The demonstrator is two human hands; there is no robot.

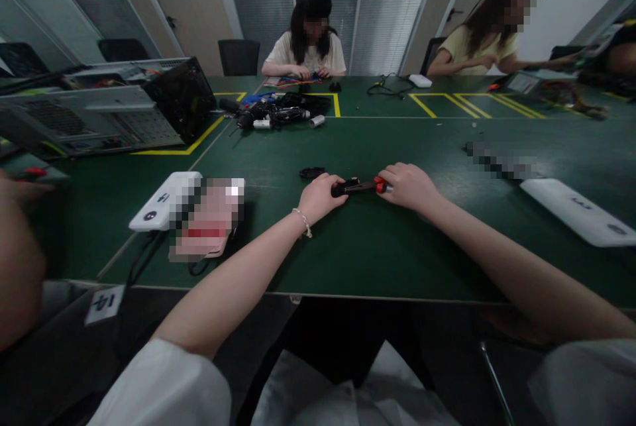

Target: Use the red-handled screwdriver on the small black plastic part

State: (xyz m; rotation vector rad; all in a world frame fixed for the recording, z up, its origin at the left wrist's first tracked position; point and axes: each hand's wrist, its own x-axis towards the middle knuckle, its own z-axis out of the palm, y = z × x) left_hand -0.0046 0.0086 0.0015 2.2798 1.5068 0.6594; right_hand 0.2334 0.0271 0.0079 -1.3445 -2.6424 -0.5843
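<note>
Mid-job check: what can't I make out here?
Head view, red-handled tool: grip mostly hidden by the right hand.
Head view, black part: partly covered by the left hand; details too small.
Head view, pink object: surface blurred by pixelation.
Head view, neighbour's arm: cut off by the left edge.

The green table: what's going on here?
The camera wearer's left hand holds a small black part over the green table. The right hand grips a red-handled tool, probably pliers, its dark metal end pointing at that part; whether it bites on it is too small to tell. Another dark piece lies just beyond the left hand. Across the table, another person sits with head bent; a computer case rests to the left.
</note>
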